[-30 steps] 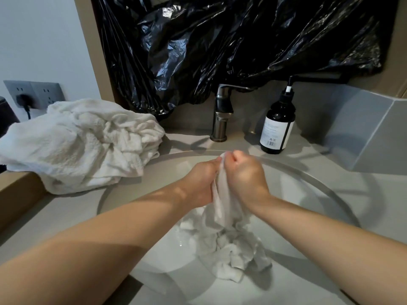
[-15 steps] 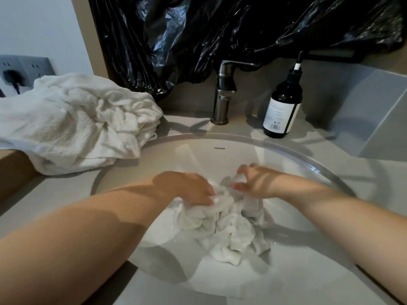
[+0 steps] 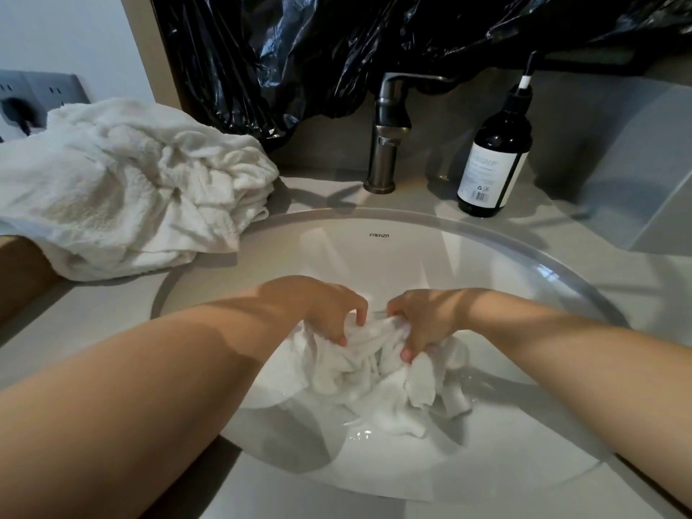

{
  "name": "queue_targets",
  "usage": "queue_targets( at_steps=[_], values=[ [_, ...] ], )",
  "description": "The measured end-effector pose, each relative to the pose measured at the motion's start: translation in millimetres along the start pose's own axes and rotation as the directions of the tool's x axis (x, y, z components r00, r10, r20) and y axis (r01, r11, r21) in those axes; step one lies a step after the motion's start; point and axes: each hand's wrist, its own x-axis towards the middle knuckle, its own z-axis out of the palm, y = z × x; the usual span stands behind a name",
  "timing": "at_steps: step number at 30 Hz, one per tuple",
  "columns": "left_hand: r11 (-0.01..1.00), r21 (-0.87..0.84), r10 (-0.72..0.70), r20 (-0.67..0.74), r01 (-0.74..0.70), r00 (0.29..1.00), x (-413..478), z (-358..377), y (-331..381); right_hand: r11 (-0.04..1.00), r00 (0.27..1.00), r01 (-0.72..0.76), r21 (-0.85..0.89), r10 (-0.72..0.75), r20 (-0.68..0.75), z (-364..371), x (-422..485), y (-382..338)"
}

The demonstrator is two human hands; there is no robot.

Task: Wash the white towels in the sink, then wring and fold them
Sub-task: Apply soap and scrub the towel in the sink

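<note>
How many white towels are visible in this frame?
2 masses of cloth: one wet towel in the sink, held by left hand and right hand; one heap on the counter left of it, possibly several towels bunched together.

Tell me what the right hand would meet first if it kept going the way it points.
The right hand grips the towel, so that comes first; straight on, likely the left hand, though depth is unclear.
</note>
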Motion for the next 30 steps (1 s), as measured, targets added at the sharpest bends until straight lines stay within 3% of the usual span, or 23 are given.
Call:
queue_targets(
  at_steps=[4, 7, 9, 11, 13, 15, 16, 18, 20, 22, 24, 27, 30],
  values=[
    [0.977, -0.214, -0.028, -0.206, -0.017, 0.978, -20, -22, -10, 0.985, 0.995, 0.019, 0.170, -0.003, -0.095, -18, -16, 5],
    [0.989, -0.117, 0.033, -0.400, -0.086, 0.916, -33, -34, -16, 0.986, 0.976, 0.092, 0.141, -0.061, -0.207, -34, -31, 8],
    [0.994, 0.076, 0.101, -0.436, -0.075, 0.894, -36, -34, -9, 0.995, 0.974, 0.096, 0.030, -0.088, -0.208, -35, -36, 6],
    [0.972, 0.234, 0.124, -0.374, -0.036, 0.919, -34, -30, 3, 0.988, 0.979, 0.099, -0.122, -0.119, -0.168, -31, -38, 2],
    [0.967, 0.250, 0.081, -0.166, -0.038, 0.983, -29, -22, 12, 0.956, 0.989, 0.119, -0.269, -0.137, -0.048, -27, -37, 3],
    [0.981, 0.192, 0.006, 0.009, -0.008, 1.000, -24, -17, 13, 0.977, 0.991, 0.124, -0.176, -0.115, 0.062, -30, -40, 7],
    [0.989, 0.147, -0.023, 0.030, 0.018, 0.999, -22, -15, 10, 0.993, 0.993, 0.114, -0.032, -0.113, 0.046, -33, -43, 10],
    [0.991, 0.114, -0.067, -0.002, 0.067, 0.998, -16, -14, 4, 0.971, 0.986, 0.103, 0.216, -0.070, -0.154, -35, -40, 17],
    [0.990, 0.113, -0.080, -0.008, 0.081, 0.997, -8, -12, 5, 0.962, 0.954, 0.050, 0.267, 0.033, -0.299, -35, -29, 23],
    [0.993, 0.103, -0.066, 0.040, 0.062, 0.997, -2, -8, 11, 0.986, 0.969, -0.056, 0.154, 0.091, -0.229, -30, -20, 21],
    [0.993, 0.108, -0.056, 0.068, 0.049, 0.996, 0, -4, 14, 0.992, 0.991, -0.116, 0.048, 0.119, -0.067, -22, -15, 18],
    [0.995, 0.090, -0.056, 0.096, 0.047, 0.994, 3, 1, 11, 0.988, 0.982, -0.142, 0.053, 0.134, 0.131, -11, -9, 17],
    [0.998, 0.062, -0.018, 0.071, 0.013, 0.997, 6, 0, 10, 0.992, 0.985, -0.123, 0.025, 0.119, 0.121, -10, -8, 14]
  ],
)
